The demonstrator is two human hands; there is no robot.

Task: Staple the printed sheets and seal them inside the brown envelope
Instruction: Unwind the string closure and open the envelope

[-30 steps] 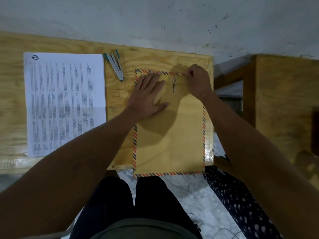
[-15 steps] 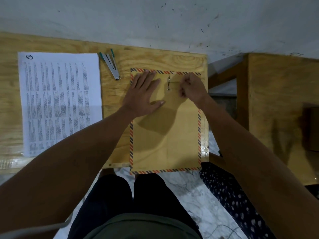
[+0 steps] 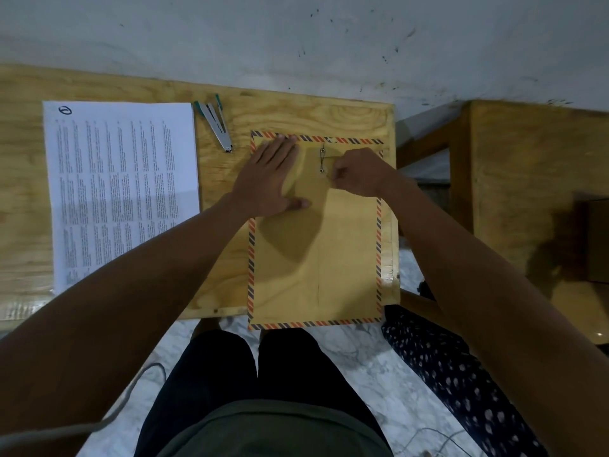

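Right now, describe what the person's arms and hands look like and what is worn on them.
Both forearms are bare right up to the frame edge: no sleeves, watch, bracelets or gloves show. The left hand and right hand carry no visible rings. Fingernails look short and unpainted. A pale cable runs below the left arm.

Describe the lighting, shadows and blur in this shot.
Head view: dim, even light; the left hand casts a soft shadow onto the brown envelope; text on the printed sheets is too blurred to read; wide-angle distortion bends the table edge.
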